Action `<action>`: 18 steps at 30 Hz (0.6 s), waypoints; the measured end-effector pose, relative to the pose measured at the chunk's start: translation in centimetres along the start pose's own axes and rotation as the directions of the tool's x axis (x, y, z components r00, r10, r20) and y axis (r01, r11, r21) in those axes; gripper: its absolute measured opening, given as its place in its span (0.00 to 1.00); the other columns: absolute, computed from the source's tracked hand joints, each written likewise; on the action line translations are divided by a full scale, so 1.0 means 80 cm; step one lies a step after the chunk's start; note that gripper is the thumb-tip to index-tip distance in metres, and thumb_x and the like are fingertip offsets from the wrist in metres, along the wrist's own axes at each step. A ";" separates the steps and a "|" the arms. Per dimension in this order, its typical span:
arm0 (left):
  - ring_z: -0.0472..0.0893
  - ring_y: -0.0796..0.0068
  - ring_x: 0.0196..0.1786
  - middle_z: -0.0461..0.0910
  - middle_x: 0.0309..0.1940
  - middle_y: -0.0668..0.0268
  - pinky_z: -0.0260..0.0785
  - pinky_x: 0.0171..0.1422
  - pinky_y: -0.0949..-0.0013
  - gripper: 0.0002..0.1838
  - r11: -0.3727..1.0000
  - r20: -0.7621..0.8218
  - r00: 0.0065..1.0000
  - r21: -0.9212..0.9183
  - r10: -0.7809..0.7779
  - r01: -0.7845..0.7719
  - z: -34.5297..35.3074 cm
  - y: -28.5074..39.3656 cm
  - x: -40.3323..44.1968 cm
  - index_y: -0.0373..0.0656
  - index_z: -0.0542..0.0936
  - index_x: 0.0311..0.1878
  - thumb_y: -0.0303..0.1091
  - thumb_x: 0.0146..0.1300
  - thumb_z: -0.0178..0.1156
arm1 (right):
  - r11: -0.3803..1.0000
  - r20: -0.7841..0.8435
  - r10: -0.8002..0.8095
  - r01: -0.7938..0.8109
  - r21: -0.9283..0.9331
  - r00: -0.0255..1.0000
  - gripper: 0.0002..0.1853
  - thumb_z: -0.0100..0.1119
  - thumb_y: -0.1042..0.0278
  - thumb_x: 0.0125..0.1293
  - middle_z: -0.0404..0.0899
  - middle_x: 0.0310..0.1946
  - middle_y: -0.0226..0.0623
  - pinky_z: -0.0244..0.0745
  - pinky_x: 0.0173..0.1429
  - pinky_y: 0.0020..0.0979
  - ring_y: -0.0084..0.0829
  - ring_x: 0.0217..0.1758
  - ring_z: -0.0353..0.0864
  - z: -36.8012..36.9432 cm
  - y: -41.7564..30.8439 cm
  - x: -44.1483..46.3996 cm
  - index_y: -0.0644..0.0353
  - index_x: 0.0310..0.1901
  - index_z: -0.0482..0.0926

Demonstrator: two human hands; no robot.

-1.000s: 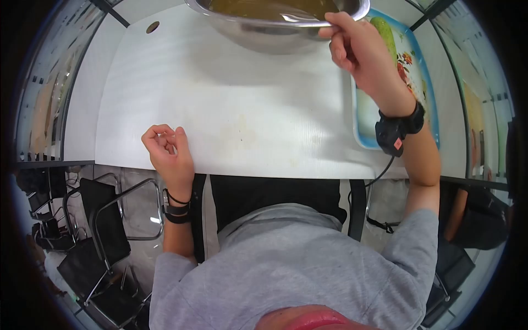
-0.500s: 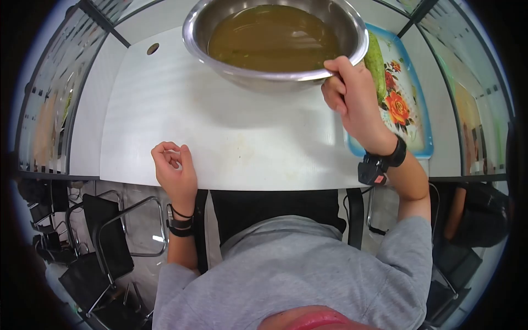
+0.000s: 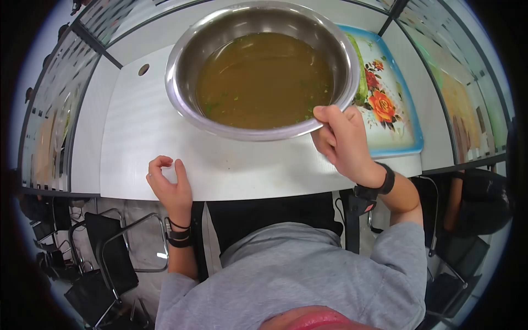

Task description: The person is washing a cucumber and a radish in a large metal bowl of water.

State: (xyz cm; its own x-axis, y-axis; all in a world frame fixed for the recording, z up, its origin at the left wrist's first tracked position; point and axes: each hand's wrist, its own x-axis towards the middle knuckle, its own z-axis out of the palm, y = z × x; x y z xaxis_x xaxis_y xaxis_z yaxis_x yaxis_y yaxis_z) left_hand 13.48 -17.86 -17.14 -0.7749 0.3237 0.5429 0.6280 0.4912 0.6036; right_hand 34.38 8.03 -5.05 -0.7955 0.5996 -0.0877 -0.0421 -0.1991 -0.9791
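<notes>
A large stainless steel basin (image 3: 181, 104) stands over the table's middle, holding brown, cloudy water (image 3: 264, 82) with small green bits in it. My right hand (image 3: 345, 140) grips the basin's near right rim, thumb on top and fingers curled under it. At the front left of the table, my left hand (image 3: 169, 184) rests near the edge, holding nothing, with thumb and forefinger apart and the other fingers curled. Partly hidden behind the basin's right side is a long green vegetable (image 3: 360, 77), lying on a flowered tray (image 3: 415, 124) with a blue rim.
The white table (image 3: 231, 181) has low partitions along its back and sides, with a round hole (image 3: 143, 70) at the back left. A black chair (image 3: 113, 247) with metal arms stands on the floor at left. Another person's arm (image 3: 454, 203) shows at the far right.
The basin appears nearer and lower in view, with my right hand still on its rim. My left thumb and forefinger have spread apart. The camera view has shifted slightly.
</notes>
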 end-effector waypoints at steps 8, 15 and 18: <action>0.74 0.64 0.49 0.78 0.44 0.61 0.64 0.62 0.61 0.07 0.966 -0.006 0.981 -0.174 0.192 -0.190 -0.024 0.013 0.005 0.38 0.76 0.46 0.24 0.66 0.60 | 0.998 0.051 0.020 -0.017 -0.056 0.999 0.32 0.52 0.57 0.78 0.64 0.08 0.27 0.58 0.18 0.25 0.20 0.10 0.65 -0.009 0.001 -0.028 0.55 0.11 0.65; 0.76 0.64 0.43 0.81 0.36 0.60 0.67 0.53 0.63 0.04 0.873 0.070 0.896 -0.270 0.438 -0.406 -0.075 0.086 0.041 0.40 0.75 0.40 0.19 0.66 0.54 | 0.895 0.267 0.025 0.097 -0.435 0.963 0.31 0.54 0.55 0.79 0.71 0.10 0.28 0.60 0.21 0.24 0.18 0.13 0.68 -0.034 -0.030 -0.042 0.61 0.15 0.75; 0.79 0.61 0.45 0.82 0.41 0.58 0.68 0.52 0.61 0.11 0.750 0.018 0.856 -0.490 0.517 -0.443 -0.072 0.118 0.058 0.40 0.76 0.44 0.16 0.61 0.56 | 0.760 0.324 -0.162 0.327 -0.561 0.932 0.28 0.56 0.55 0.78 0.73 0.12 0.28 0.61 0.21 0.25 0.17 0.15 0.71 -0.041 -0.061 -0.056 0.62 0.20 0.80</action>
State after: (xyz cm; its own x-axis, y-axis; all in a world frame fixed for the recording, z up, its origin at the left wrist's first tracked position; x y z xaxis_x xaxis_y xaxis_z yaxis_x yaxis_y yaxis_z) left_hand 16.23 -16.42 -5.56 -0.3394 0.5455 0.7663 0.8499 -0.1713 0.4984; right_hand 40.12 8.89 -0.48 -0.9305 0.3401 0.1362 0.0472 0.4799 -0.8760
